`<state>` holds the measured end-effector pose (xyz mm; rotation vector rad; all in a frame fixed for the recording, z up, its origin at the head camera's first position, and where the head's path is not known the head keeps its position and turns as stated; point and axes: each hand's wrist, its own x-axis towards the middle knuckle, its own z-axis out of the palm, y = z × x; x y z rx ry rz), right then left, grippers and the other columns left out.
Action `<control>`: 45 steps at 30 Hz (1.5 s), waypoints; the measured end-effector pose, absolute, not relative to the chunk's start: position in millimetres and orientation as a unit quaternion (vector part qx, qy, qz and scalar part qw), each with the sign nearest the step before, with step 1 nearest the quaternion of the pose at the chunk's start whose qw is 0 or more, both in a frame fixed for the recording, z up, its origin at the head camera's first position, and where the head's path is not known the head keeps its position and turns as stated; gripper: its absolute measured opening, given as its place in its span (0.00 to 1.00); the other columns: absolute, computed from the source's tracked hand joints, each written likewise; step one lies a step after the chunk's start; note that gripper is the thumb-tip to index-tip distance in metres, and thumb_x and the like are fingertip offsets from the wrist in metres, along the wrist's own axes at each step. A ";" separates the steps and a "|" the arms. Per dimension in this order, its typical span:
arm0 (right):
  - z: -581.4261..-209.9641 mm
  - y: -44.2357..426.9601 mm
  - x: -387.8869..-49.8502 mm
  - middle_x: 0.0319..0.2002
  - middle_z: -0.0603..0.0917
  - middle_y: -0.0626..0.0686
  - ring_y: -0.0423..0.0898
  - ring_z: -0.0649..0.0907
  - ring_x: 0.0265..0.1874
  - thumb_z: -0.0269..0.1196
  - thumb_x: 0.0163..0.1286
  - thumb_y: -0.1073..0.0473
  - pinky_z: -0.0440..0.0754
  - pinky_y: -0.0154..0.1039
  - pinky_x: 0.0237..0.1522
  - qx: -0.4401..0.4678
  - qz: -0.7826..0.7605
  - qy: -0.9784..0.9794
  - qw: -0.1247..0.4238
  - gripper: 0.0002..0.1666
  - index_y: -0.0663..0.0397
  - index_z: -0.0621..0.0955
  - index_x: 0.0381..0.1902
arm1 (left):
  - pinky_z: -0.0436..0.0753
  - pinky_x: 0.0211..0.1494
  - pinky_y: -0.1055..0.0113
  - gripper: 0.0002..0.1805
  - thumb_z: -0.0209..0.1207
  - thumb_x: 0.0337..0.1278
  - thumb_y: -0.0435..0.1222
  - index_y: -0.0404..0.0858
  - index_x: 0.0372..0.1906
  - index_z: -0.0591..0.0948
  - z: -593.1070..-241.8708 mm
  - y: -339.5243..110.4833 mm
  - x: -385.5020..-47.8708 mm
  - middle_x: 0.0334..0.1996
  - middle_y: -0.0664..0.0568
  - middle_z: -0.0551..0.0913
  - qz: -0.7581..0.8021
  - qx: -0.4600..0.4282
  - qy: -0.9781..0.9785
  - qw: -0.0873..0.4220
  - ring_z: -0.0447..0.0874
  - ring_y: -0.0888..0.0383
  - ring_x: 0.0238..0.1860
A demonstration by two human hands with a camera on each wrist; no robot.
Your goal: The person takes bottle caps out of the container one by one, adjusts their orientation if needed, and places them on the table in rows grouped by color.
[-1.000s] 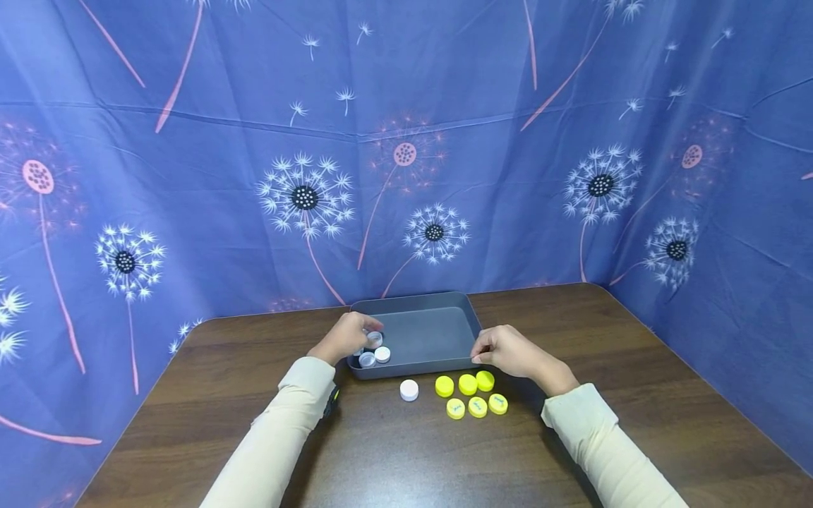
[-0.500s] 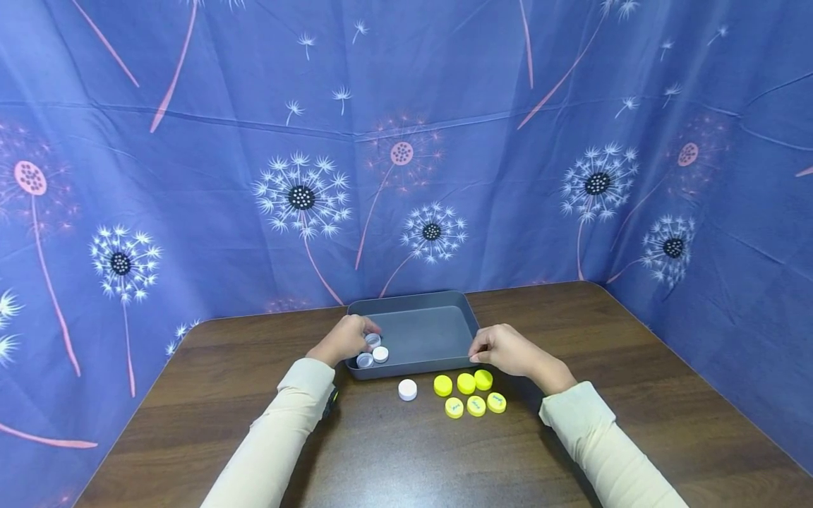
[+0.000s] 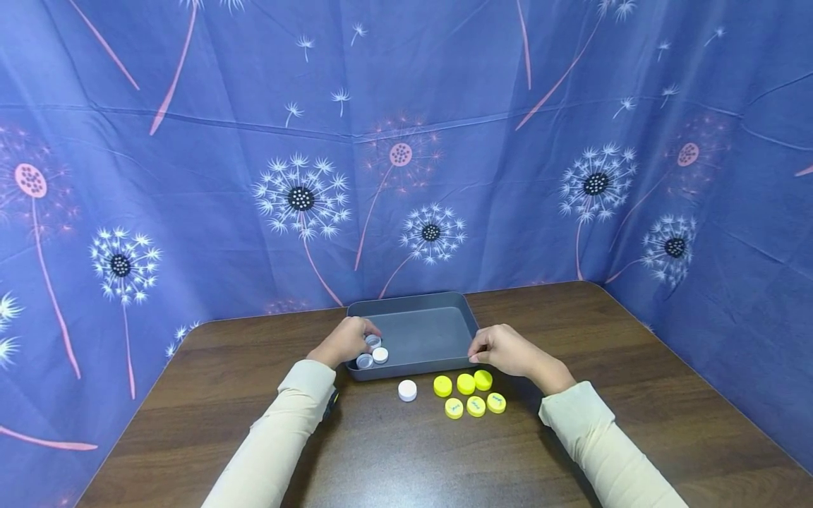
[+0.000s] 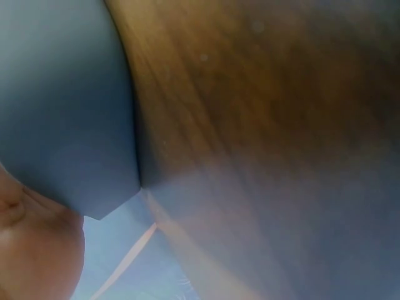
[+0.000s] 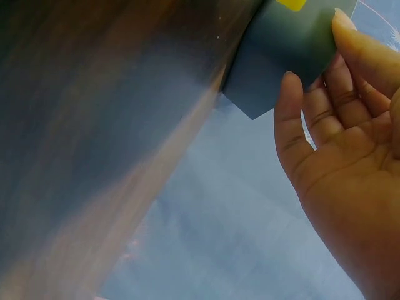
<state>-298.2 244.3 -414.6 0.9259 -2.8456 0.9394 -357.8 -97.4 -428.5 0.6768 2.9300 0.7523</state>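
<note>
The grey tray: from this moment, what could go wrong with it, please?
If the grey tray is tilted, the clear caps and white cap at its left end might slide. If it is pulled nearer, its front wall could push the yellow caps just in front of it. The left hand reaches over its left edge beside those clear caps, which the fingers might knock.

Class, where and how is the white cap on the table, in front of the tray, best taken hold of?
Pinch the white cap across its round side, probably from above and the near side. It lies flat and low on the table, apart from its neighbours, with the tray beyond and yellow caps to the right.
</note>
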 end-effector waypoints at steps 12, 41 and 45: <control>-413.1 243.8 -297.5 0.30 0.84 0.39 0.36 0.81 0.32 0.69 0.63 0.65 0.80 0.34 0.35 0.286 0.288 -0.914 -0.007 0.05 0.50 0.89 0.32 | 0.81 0.55 0.55 0.16 0.67 0.50 0.22 0.34 0.47 0.87 -428.1 -99.5 -358.7 0.46 0.47 0.86 0.262 0.246 0.933 -0.026 0.83 0.50 0.50; -414.2 240.8 -302.7 0.30 0.83 0.40 0.36 0.80 0.30 0.69 0.62 0.66 0.80 0.34 0.34 0.300 0.287 -0.910 0.008 0.05 0.51 0.88 0.31 | 0.82 0.48 0.58 0.09 0.67 0.57 0.28 0.41 0.43 0.84 -394.0 -98.1 -281.9 0.42 0.53 0.81 0.392 0.375 0.834 -0.098 0.78 0.58 0.43; -412.9 241.4 -300.9 0.30 0.84 0.40 0.37 0.81 0.30 0.68 0.63 0.67 0.80 0.35 0.33 0.296 0.293 -0.909 0.005 0.06 0.51 0.88 0.31 | 0.82 0.46 0.59 0.09 0.71 0.52 0.29 0.41 0.37 0.82 -399.6 -94.8 -277.5 0.37 0.55 0.82 0.393 0.374 0.835 -0.094 0.79 0.61 0.40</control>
